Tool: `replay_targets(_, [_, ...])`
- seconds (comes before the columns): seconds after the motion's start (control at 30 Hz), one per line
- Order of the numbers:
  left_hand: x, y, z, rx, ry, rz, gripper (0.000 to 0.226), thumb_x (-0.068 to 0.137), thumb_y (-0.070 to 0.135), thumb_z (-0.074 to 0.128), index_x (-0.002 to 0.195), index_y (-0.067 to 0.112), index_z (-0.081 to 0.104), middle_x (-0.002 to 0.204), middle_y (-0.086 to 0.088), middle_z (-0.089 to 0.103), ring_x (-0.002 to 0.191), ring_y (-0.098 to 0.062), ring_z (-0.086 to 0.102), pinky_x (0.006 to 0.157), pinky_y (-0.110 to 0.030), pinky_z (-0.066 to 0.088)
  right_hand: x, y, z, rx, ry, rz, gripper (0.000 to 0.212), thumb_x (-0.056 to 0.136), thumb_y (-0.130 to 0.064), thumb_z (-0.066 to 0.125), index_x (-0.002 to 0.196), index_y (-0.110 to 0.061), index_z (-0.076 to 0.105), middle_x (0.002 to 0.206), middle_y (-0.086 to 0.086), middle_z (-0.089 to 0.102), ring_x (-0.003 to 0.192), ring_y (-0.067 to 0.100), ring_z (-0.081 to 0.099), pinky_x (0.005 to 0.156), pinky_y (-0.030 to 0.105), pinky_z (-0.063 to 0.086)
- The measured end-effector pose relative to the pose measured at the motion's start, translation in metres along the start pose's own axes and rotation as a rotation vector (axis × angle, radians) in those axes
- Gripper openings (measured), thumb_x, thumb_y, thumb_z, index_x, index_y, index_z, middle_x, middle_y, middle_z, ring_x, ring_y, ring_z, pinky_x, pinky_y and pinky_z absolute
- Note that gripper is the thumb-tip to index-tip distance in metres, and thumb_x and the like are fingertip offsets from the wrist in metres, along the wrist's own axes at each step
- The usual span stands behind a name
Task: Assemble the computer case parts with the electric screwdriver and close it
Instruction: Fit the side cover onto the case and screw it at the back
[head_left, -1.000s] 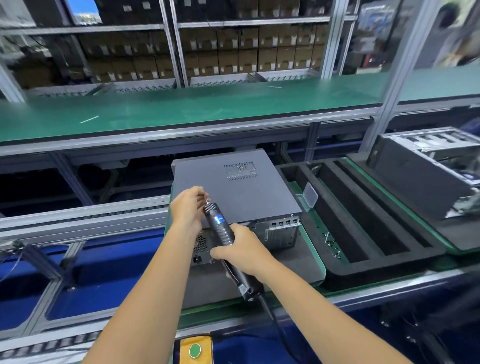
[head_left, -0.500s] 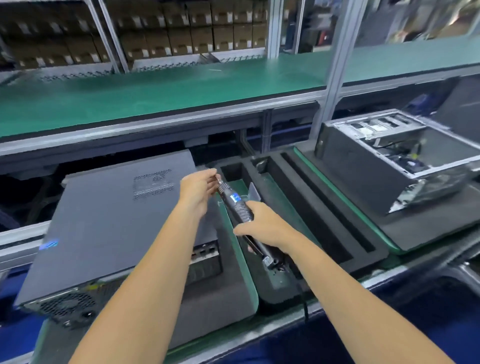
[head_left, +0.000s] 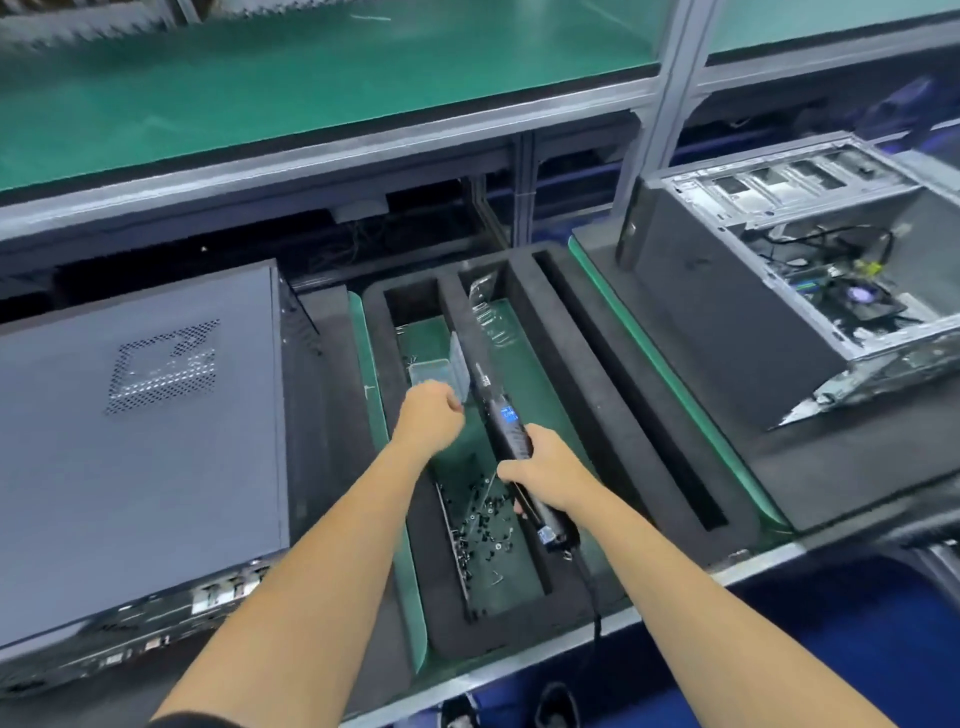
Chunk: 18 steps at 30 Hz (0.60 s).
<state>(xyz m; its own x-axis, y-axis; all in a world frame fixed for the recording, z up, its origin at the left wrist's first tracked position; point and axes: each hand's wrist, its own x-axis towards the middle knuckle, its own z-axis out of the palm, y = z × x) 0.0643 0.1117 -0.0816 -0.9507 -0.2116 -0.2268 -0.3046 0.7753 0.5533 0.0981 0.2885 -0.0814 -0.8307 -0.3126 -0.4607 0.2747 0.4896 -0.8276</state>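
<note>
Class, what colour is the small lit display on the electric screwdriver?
Blue, seen in the head view on the electric screwdriver, just above the right hand.

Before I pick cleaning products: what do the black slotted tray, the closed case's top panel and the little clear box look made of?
Black slotted tray: looks like soft foam, matte, with thick cut walls. Closed case's top panel: apparently painted sheet metal, dull grey, with a punched vent grid. Little clear box: probably thin transparent plastic, since the green mat shows through it.

Green-matted upper shelf (head_left: 270, 98) on grey aluminium frame (head_left: 670, 119) (blurred racks behind); blue floor (head_left: 857, 639) below.
</note>
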Motion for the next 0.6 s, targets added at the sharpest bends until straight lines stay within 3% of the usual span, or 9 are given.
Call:
replay_targets(0.07, [-0.003, -0.002, 0.022, 0.261, -0.194, 0.076, 0.017, 0.08, 0.002, 0.053, 0.09, 0.004, 0.066, 0.094, -0.015, 0.065, 0.086, -0.033, 0.061, 0.075, -0.036, 0.052, 0.009, 0.004, 0.004, 0.1, 0.027, 0.026, 0.02, 0.08, -0.007, 0.066, 0.09, -0.009, 0.048, 0.083, 0.01, 0.056, 0.067, 0.029, 0.059, 0.065, 0.044, 0.054])
replay_targets(0.17, [-0.01, -0.009, 0.05, 0.486, -0.323, 0.136, 0.015, 0.08, 0.008, 0.054, 0.094, 0.006, 0.06, 0.098, -0.015, 0.064, 0.09, -0.035, 0.062, 0.069, -0.035, 0.047, 0.021, 0.009, 0.008, 0.139, 0.036, 0.034, 0.02, 0.079, -0.005, 0.066, 0.087, -0.012, 0.048, 0.081, 0.01, 0.056, 0.068, 0.028, 0.057, 0.065, 0.041, 0.05])
replay_targets(0.3, [-0.01, -0.022, 0.066, 0.671, -0.319, 0.199, 0.021, 0.086, 0.007, 0.051, 0.104, 0.011, 0.06, 0.107, -0.01, 0.062, 0.098, -0.032, 0.063, 0.072, -0.036, 0.047, 0.033, 0.017, 0.013, 0.136, -0.002, 0.055, 0.024, 0.077, -0.004, 0.067, 0.08, -0.014, 0.045, 0.077, 0.008, 0.054, 0.066, 0.028, 0.055, 0.063, 0.038, 0.047])
replay_targets(0.47, [-0.011, -0.025, 0.075, 0.747, -0.373, 0.217, 0.029, 0.087, 0.003, 0.047, 0.112, 0.011, 0.058, 0.113, -0.009, 0.062, 0.105, -0.031, 0.062, 0.077, -0.036, 0.048, 0.04, 0.02, 0.009, 0.244, -0.041, 0.075, 0.024, 0.074, -0.003, 0.065, 0.083, -0.01, 0.044, 0.066, 0.01, 0.053, 0.047, 0.027, 0.055, 0.045, 0.032, 0.047])
replay_targets(0.6, [-0.014, -0.027, 0.082, 0.797, -0.411, 0.222, 0.034, 0.087, 0.001, 0.046, 0.118, 0.013, 0.056, 0.114, -0.008, 0.062, 0.105, -0.031, 0.061, 0.078, -0.035, 0.049, 0.043, 0.021, 0.007, 0.292, -0.076, 0.087, 0.026, 0.071, -0.006, 0.064, 0.085, -0.01, 0.043, 0.059, 0.008, 0.053, 0.044, 0.028, 0.054, 0.043, 0.033, 0.047])
